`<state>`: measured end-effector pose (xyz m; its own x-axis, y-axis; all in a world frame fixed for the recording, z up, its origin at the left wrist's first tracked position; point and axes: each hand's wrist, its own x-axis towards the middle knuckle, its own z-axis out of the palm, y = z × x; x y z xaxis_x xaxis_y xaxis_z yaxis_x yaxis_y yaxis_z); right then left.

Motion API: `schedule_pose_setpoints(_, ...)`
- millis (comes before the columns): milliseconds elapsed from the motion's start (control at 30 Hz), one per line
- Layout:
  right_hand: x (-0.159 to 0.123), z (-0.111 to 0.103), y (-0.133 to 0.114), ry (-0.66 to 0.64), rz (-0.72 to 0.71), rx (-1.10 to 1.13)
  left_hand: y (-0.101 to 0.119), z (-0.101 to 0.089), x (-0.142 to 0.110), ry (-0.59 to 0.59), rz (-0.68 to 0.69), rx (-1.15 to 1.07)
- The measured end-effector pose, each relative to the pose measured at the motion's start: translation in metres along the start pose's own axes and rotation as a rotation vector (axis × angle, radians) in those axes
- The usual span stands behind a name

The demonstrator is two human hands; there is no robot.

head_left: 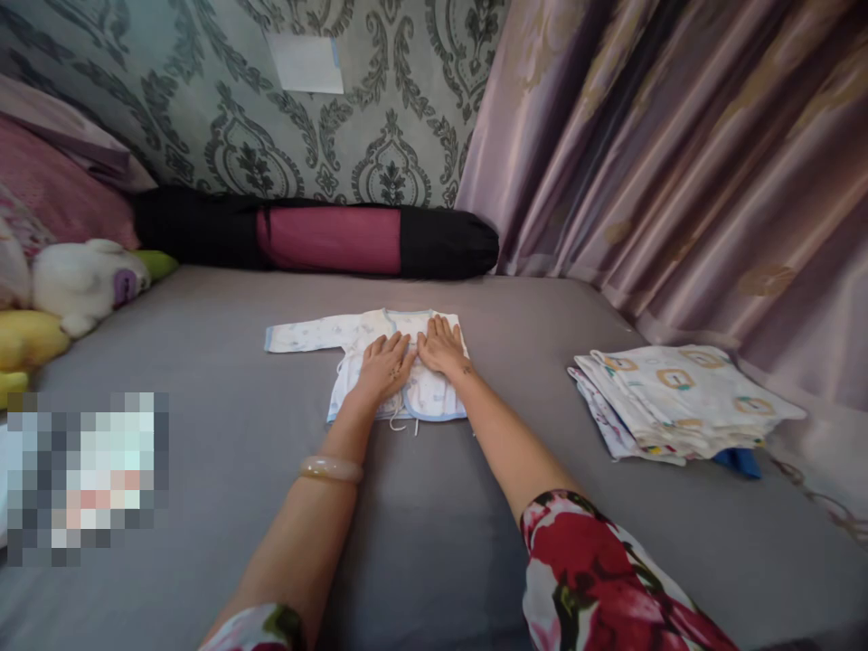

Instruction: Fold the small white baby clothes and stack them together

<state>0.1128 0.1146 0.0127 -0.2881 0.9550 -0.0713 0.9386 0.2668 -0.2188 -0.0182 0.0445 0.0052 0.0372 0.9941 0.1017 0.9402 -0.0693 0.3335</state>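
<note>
One blue-trimmed, tie-front baby shirt [438, 400], flat on the grey bed [231, 461]: one sleeve outstretched, no second showing, body not folded up. Left hand [388, 365] and right hand [440, 346]: palms down on its front, fingers slightly spread. One stack of printed cloths [678, 398]: folded, near the curtain [651, 172].

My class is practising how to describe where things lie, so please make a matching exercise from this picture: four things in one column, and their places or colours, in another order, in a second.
Things
1. small shirt
2. stack of folded cloths
3. long bolster
4. bangle

Places and colours
A. black with a deep pink middle
B. around the left forearm
C. beside the curtain
D. flat under the left hand and right hand

Right pairs: 1-D, 2-C, 3-A, 4-B
</note>
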Motion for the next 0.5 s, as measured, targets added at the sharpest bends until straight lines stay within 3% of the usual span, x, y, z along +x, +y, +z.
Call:
schedule_pose_setpoints(300,0.009,-0.005,0.035,0.039,0.087,-0.083,-0.003,-0.002,0.0,-0.056,0.007,0.011)
schedule_pose_setpoints(500,0.012,-0.01,0.027,0.051,0.093,-0.092,0.001,-0.006,0.0,-0.034,0.013,0.001)
